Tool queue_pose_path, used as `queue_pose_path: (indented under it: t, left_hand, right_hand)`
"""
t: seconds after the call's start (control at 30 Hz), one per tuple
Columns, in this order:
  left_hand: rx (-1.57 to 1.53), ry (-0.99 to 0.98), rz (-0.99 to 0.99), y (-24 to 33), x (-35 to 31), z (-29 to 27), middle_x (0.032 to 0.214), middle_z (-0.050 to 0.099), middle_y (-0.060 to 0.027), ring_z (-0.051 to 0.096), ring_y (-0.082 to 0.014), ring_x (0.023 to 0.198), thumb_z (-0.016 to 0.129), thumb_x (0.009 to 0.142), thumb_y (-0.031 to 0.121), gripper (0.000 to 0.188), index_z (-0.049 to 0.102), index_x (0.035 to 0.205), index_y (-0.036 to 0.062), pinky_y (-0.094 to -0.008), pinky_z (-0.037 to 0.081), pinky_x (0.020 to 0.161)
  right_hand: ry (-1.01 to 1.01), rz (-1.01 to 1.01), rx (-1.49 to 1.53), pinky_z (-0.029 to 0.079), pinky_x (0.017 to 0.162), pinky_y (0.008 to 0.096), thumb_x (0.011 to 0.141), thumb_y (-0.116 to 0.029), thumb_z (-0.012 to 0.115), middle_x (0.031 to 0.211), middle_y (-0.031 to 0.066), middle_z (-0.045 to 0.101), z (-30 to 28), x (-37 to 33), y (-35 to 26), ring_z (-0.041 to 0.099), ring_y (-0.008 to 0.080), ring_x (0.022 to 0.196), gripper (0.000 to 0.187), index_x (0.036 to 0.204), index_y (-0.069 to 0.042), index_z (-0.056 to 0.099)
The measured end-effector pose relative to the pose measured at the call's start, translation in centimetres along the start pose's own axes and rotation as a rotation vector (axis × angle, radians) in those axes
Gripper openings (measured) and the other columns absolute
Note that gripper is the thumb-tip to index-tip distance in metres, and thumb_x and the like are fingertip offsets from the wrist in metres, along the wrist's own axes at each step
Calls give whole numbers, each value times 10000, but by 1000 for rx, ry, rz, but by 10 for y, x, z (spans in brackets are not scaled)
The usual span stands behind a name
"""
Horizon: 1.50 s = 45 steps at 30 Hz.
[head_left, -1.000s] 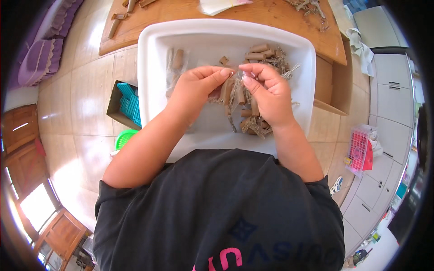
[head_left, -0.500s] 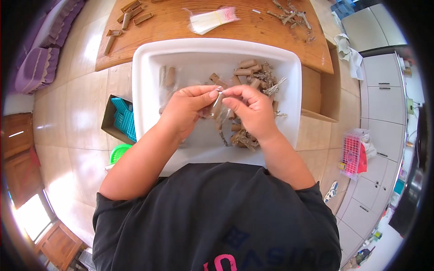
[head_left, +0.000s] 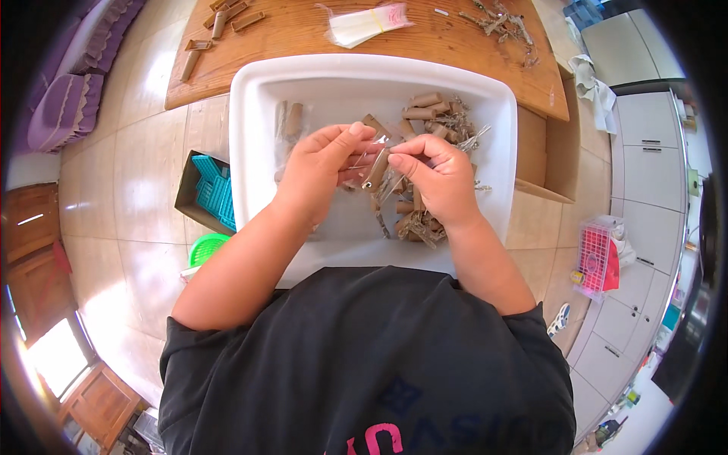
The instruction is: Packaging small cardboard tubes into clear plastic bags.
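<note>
Over the white tub [head_left: 506, 174], a brown cardboard-like tube [head_left: 376, 173] in a clear plastic bag hangs between my hands. My right hand [head_left: 441, 182] pinches the bag at the tube's upper end, thumb against forefinger. Close beside it on the left, my left hand [head_left: 315, 178] has its fingers curled at the clear plastic; how firmly they grip is hard to make out. In the tub's right part lie several brown tubes [head_left: 426, 100] with bundles of dried twigs [head_left: 472, 140]. Tubes in clear plastic [head_left: 293, 121] lie at its left side, partly behind my left hand.
Beyond the tub, a wooden table [head_left: 292, 34] carries brown trough-like pieces [head_left: 249, 21], a stack of clear bags [head_left: 368, 27] and loose twigs [head_left: 512, 29]. Teal baskets [head_left: 215, 193] in a box and a green basket [head_left: 206, 249] stand left; an open cardboard box [head_left: 547, 155] stands right.
The bagged tube now shows more openly between my hands. My left fingers have spread slightly and my right hand has shifted to the bag's top. The whole view has shifted a little.
</note>
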<state>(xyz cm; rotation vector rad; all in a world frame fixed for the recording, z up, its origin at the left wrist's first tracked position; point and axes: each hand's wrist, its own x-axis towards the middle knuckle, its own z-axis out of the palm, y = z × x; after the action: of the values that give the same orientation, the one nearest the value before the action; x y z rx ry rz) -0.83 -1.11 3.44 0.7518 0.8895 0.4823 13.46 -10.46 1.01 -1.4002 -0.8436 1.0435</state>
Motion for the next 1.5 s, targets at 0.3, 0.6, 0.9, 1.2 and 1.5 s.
queue_pose_path:
  t: [0.3,0.6,0.9,1.2,1.5]
  left_hand:
    - [92,-134,7,-11,5,-8,725,589,13,478,-50,595,609,855,160,141,618,906,29,-196,381,553]
    - [71,-58,-20,-11,4,-5,760,620,6,483,-47,603,612,852,169,162,646,928,30,-191,379,551]
    - [102,-124,-13,-18,1,-4,778,622,3,521,-58,665,613,848,142,163,648,943,15,-204,423,610]
    - [483,-176,148,-19,-4,-3,817,628,-5,527,-48,722,608,847,92,148,639,953,-7,-203,437,651]
    - [204,-124,119,-8,0,-7,908,655,-54,570,-80,740,547,882,88,120,607,947,8,-221,469,662]
  right_hand:
    - [-84,57,-28,399,582,176,799,-94,666,735,-38,585,-3,1,-4,477,19,650,118,878,-12,635]
    - [288,-364,-231,413,553,207,788,-42,657,693,6,573,-4,4,-10,505,70,618,66,848,-20,640]
    - [127,-532,-549,389,524,223,733,6,683,709,39,531,8,1,-7,487,113,613,171,900,-23,660]
    - [147,-241,-214,391,563,225,805,-77,632,707,11,552,5,2,7,482,93,625,77,797,-5,604]
    - [163,0,423,293,469,154,911,-144,507,720,-9,542,-24,12,1,391,33,553,100,971,-66,524]
